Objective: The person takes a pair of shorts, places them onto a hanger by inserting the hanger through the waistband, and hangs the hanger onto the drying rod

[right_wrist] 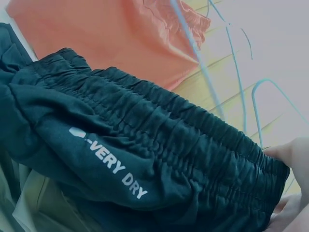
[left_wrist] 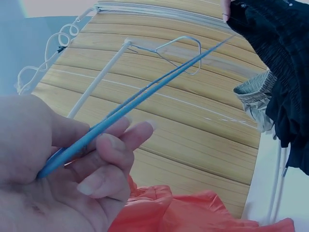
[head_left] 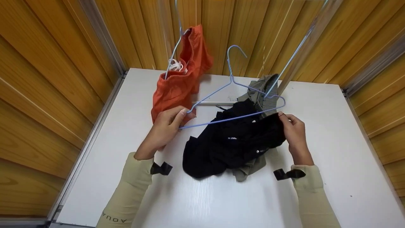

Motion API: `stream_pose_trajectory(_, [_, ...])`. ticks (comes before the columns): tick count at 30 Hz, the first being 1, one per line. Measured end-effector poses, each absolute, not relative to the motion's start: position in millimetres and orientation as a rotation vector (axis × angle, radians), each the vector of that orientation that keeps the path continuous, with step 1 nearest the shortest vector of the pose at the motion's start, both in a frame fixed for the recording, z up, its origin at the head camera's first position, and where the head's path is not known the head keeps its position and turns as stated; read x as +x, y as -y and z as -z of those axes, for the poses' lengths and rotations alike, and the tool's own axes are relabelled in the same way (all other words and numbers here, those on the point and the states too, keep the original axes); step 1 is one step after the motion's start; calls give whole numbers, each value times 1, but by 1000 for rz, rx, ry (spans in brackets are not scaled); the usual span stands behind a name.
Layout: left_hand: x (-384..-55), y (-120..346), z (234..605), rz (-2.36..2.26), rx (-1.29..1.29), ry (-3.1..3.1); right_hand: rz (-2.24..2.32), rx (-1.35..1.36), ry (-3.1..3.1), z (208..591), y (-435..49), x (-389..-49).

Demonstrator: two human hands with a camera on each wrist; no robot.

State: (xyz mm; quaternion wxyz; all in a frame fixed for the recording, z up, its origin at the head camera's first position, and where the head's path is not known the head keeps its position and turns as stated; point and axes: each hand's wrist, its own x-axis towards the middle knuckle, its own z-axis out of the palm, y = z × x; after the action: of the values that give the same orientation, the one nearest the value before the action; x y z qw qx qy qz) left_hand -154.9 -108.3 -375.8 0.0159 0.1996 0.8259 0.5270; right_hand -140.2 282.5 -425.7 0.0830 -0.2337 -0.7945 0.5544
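A blue wire hanger (head_left: 231,118) is held at its left end by my left hand (head_left: 167,125), thumb and fingers curled round the wire. Its hook points up, and its right end overlaps the waistband of the black shorts (head_left: 221,148) in the head view. My right hand (head_left: 294,129) pinches that gathered elastic waistband at its right corner. In the right wrist view the black shorts (right_wrist: 145,150) show white "VERY DRY" lettering, with the waistband stretched toward my right thumb (right_wrist: 289,154). In the left wrist view the hanger (left_wrist: 130,99) crosses my left palm (left_wrist: 63,193).
Orange shorts (head_left: 177,88) with a white drawstring hang on another hanger (head_left: 173,55) at the left. Grey-green shorts (head_left: 269,88) hang on a hanger (head_left: 291,60) behind the black ones. A white board (head_left: 341,152) lies below, with wood-slat panels (head_left: 240,34) around it.
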Motion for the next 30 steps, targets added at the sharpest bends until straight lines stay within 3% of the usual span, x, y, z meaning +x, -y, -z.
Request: stream_pose_trajectory(30, [-144,142,358,-1625,746,-2538,-1699,-804,2308,432,-298,-146])
